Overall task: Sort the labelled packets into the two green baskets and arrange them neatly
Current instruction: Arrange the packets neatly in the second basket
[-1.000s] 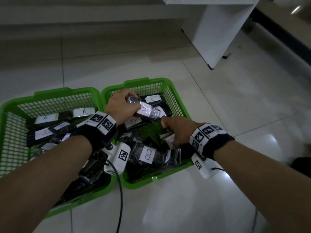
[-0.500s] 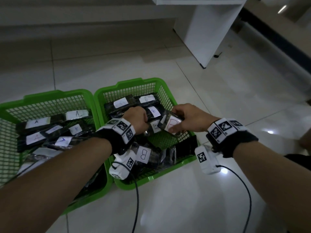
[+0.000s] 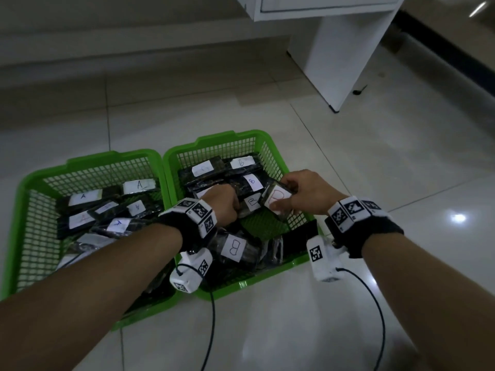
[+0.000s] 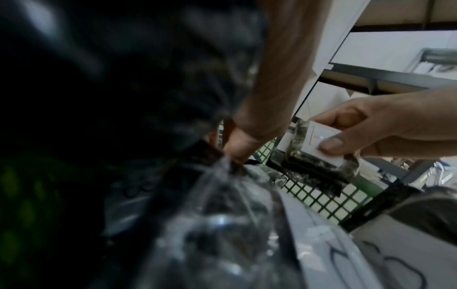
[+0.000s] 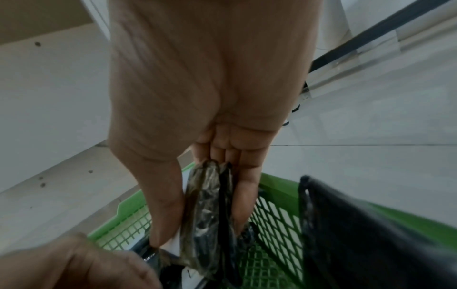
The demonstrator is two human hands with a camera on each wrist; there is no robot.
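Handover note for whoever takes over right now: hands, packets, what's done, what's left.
Right hand pinches a B-labelled packet above the right basket.
Left hand grips another packet inside that basket.
Done: A packets lie in the left basket, B packets in the right.
Left: set the held packet down; straighten the jumbled near-side B packets.

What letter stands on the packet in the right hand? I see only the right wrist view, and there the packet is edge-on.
Observer: In the head view, the packet pinched by the right hand bears a faint red letter, seemingly B.
Operator: Which basket is under it?
Observer: The right green basket, holding B packets; A packets lie in the left green basket.
Operator: And the left hand?
Observer: It grips another packet inside the right green basket.
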